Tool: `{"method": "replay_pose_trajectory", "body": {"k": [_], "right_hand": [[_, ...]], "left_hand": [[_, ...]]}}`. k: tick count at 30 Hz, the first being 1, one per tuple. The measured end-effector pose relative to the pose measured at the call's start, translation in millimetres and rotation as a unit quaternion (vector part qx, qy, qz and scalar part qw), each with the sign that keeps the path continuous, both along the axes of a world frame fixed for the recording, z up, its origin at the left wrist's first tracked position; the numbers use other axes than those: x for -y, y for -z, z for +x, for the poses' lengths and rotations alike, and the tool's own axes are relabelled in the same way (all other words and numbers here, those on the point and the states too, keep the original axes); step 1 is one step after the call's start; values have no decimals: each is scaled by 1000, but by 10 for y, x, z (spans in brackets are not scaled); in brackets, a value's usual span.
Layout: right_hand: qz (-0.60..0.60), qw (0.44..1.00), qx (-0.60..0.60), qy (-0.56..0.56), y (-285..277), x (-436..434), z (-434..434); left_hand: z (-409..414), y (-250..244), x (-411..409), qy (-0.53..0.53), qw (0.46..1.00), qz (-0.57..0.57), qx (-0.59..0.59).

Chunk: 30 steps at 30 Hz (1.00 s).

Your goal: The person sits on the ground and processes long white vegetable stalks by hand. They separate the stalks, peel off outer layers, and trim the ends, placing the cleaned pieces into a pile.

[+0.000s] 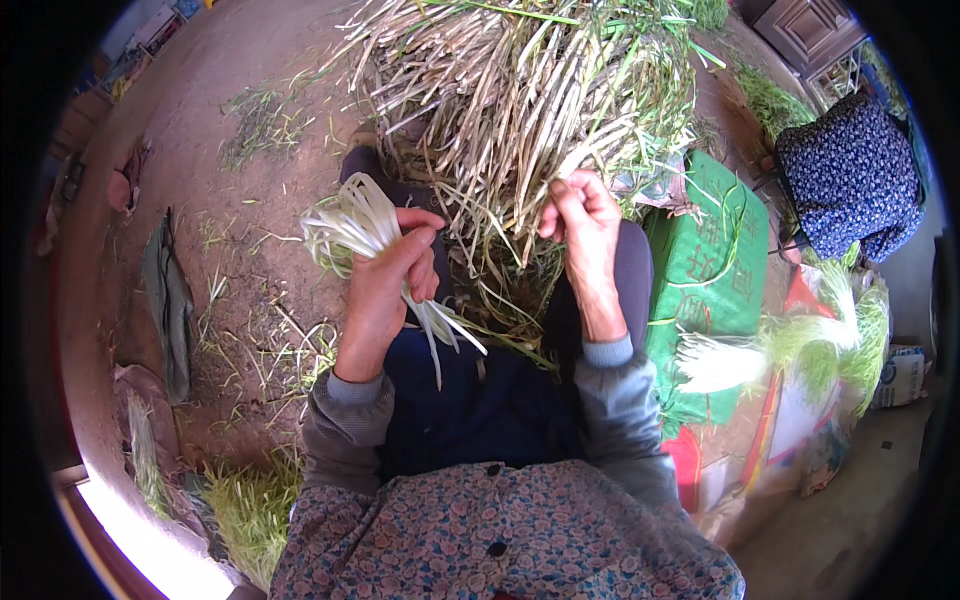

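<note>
My left hand (394,281) is closed around a bundle of pale, blanched leafy stalks (367,214), with their white ends hanging below the fist. My right hand (589,240) is at the lower edge of a big heap of dry and green long-stemmed plants (517,105). Its thumb and forefinger are pinched together at a pale stalk (581,156) that reaches into the heap. The heap lies in front of my knees, and loose stems hang from it between my legs.
A green woven sack (709,277) bearing writing lies on the right, with white-and-green stalk bundles (724,361) beside it. A person in dark floral cloth (851,180) is further right. Grey cloth (166,307) and scattered leaves lie on the floor at left, yellow-green stalks (255,510) at lower left.
</note>
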State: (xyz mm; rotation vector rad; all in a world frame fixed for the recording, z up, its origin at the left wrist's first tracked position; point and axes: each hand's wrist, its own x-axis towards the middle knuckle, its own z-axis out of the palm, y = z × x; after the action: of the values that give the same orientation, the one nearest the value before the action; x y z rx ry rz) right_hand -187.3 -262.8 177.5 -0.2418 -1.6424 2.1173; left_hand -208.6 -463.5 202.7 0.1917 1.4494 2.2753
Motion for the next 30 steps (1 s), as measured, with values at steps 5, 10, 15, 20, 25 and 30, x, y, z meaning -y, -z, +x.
{"method": "replay_pose_trajectory", "body": {"k": [5,10,15,20,25,30], "right_hand": [[15,993,-42,-105,-239,225,288],[31,991,-43,-125,-297,308,262],[-35,992,-85,-90,-139,434,380],[48,995,64,-60,208,123,700],[280,935,201,-87,-64,-24,758],[352,927,-64,-116,-459,485,46]], "left_hand": [[41,-116,-198,62,985,-101,-122],[-28,-74,-329,55,989,-62,-120],[24,-130,-307,77,996,30,22],[-217,-114,170,-9,981,182,60],[-253,-92,399,-67,987,138,53],[-215,-163,377,-49,988,140,34]]}}
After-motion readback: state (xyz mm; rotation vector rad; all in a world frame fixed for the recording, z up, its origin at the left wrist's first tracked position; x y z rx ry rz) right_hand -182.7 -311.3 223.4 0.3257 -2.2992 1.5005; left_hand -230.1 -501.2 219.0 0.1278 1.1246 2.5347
